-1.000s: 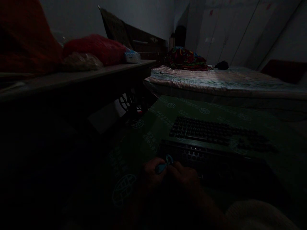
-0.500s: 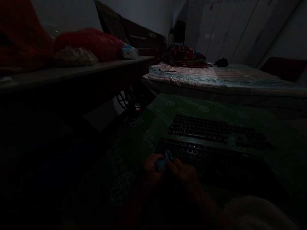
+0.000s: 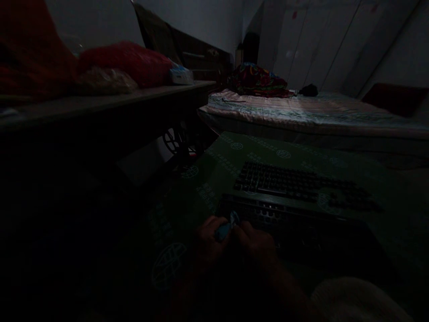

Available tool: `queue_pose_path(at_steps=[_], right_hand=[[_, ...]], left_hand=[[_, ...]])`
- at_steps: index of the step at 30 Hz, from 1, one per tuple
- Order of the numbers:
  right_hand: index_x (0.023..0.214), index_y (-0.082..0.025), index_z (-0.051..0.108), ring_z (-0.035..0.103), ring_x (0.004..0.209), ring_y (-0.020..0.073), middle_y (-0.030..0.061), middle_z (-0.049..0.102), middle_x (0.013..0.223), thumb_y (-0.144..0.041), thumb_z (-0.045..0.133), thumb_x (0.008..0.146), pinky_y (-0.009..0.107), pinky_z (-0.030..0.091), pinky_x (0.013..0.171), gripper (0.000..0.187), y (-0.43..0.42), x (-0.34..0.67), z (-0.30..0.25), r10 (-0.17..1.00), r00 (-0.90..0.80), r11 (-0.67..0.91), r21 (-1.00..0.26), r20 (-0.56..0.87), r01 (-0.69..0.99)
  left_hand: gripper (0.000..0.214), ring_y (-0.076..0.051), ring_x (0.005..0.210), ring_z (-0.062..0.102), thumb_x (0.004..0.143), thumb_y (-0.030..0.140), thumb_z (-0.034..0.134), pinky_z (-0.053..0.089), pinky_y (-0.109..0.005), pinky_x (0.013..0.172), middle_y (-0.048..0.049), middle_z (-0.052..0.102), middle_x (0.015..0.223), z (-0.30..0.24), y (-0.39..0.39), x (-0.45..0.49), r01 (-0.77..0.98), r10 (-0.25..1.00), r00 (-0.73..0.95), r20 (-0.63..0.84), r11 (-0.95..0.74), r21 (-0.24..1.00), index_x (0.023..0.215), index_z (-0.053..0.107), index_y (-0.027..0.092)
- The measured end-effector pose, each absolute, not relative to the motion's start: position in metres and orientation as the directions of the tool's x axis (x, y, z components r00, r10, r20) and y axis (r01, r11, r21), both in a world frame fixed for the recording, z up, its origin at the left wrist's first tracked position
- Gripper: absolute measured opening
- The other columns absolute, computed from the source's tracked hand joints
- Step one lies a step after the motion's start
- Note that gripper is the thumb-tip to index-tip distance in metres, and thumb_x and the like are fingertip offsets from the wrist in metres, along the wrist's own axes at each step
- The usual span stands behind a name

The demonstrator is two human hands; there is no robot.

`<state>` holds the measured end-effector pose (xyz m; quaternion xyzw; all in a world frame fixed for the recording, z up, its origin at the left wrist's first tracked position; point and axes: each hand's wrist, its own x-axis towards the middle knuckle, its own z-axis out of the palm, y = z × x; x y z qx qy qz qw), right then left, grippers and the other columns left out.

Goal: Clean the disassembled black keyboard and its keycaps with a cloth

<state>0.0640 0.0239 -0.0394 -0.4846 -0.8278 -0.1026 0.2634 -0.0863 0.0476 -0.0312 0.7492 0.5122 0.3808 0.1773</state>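
The room is very dark. My left hand (image 3: 209, 235) is closed around a small blue cloth (image 3: 222, 231), which looks crumpled and sticks up between the two hands. My right hand (image 3: 256, 241) has its fingers pinched together at the cloth's right side, touching it; whether a smaller thing is inside the cloth is hidden. Just beyond the fingers lies a black keyboard base (image 3: 335, 232), with rows of bare holes at its left part. Behind it, loose black keycaps (image 3: 281, 179) are laid out in keyboard order.
Everything lies on a green printed tabletop (image 3: 208, 167). A bed (image 3: 301, 109) with a bundled patterned blanket (image 3: 258, 80) stands behind. At left, a sewing-machine table (image 3: 161, 92) carries a red bag (image 3: 127, 62) and a small box (image 3: 182, 75). A pale rounded shape (image 3: 355, 299) is at lower right.
Both hands stay together on the blue cloth, with only a slight shift of the fingers. The view has tilted a little; the keyboard parts lie as before.
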Motion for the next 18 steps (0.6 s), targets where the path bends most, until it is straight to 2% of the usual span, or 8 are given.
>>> queue_pose_path(at_steps=[5, 13, 18], right_hand=[[0.091, -0.014, 0.062, 0.052, 0.047, 0.0082, 0.0039, 0.061, 0.068, -0.013, 0.046, 0.083, 0.02, 0.027, 0.041, 0.018, 0.025, 0.0686, -0.0403, 0.705, -0.423, 0.536, -0.036, 0.57, 0.844], [0.091, -0.015, 0.064, 0.055, 0.048, 0.0088, 0.0066, 0.065, 0.079, -0.014, 0.045, 0.082, 0.021, 0.031, 0.041, 0.02, 0.0233, 0.0677, -0.0335, 0.787, -0.338, 0.428, -0.062, 0.516, 0.902], [0.093, -0.018, 0.064, 0.053, 0.046, 0.007, 0.0035, 0.064, 0.077, -0.016, 0.046, 0.083, 0.02, 0.03, 0.042, 0.02, 0.0208, 0.0693, -0.0349, 0.797, -0.339, 0.451, -0.121, 0.499, 0.884]], left_hand=[[0.016, -0.013, 0.066, 0.062, 0.069, 0.018, 0.055, 0.05, -0.019, 0.059, -0.0027, 0.064, 0.073, -0.0289, 0.0472, -0.0844, 0.582, 0.862, 0.259, 0.436, -0.499, 0.642, 0.081, 0.064, 0.017], [0.018, -0.014, 0.074, 0.063, 0.071, 0.019, 0.055, 0.05, -0.021, 0.065, -0.0039, 0.066, 0.082, -0.0316, 0.0463, -0.0808, 0.571, 0.886, 0.241, 0.397, -0.46, 0.68, 0.087, 0.064, 0.018], [0.013, -0.013, 0.065, 0.061, 0.068, 0.018, 0.056, 0.048, -0.021, 0.059, -0.0016, 0.063, 0.072, -0.0307, 0.0462, -0.0831, 0.588, 0.898, 0.243, 0.367, -0.437, 0.681, 0.078, 0.064, 0.019]])
